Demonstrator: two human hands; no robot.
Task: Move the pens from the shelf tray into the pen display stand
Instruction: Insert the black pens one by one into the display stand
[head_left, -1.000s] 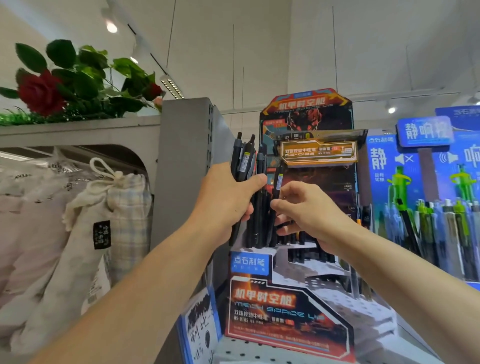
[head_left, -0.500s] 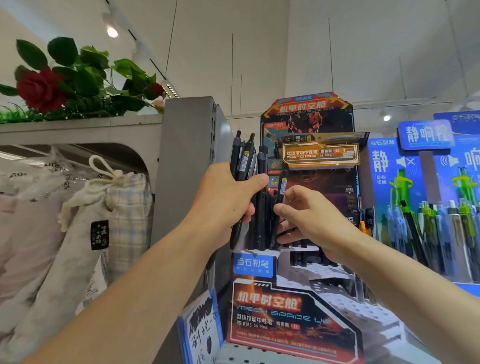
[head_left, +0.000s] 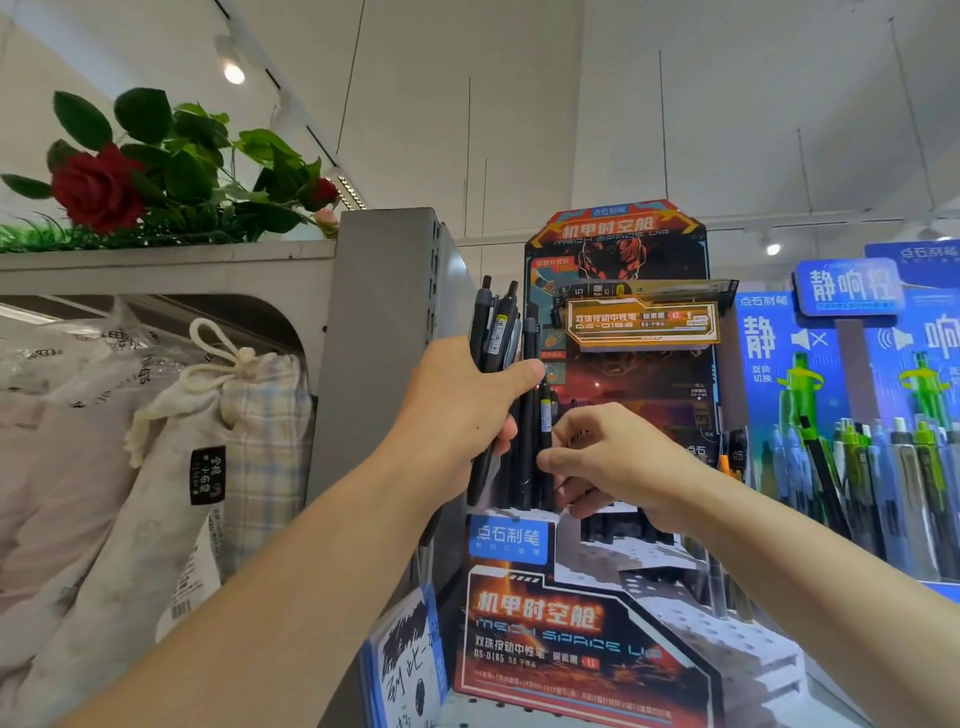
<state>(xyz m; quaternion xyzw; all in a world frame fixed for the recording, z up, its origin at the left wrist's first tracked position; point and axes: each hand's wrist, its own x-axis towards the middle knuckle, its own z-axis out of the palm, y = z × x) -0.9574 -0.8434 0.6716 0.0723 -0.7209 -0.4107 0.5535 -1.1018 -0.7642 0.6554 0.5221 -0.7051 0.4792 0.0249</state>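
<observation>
White walls and a white ceiling rise overhead, with spotlights (head_left: 234, 73) on a track. A grey metal shelf unit (head_left: 384, 322) stands to the left; on top of it lies a red rose (head_left: 96, 189) among green leaves. Under its top board hang pale cloth drawstring bags (head_left: 218, 431), one with a black label.

On the white perforated shelf (head_left: 727, 654) below stands the pen display stand (head_left: 618, 467), a cardboard piece printed in red, orange and dark blue. Black pens stand upright in its upper tier, just behind the hands. To the right is a blue display (head_left: 852, 415) packed with green, white and grey pens, leaning slightly.

The left hand (head_left: 462, 410) is raised in front of the stand, its grip curled round a bundle of black pens (head_left: 493, 332), thumb pressed across them; their clicker ends stick up above the fist. The right hand (head_left: 618, 462) sits just beside it, lower, its thumb and fingers pinching a single black pen (head_left: 544, 421) held upright, whose lower end reaches down among the pens already in the stand. A handwritten card (head_left: 410, 670) leans at the shelf's front edge.
</observation>
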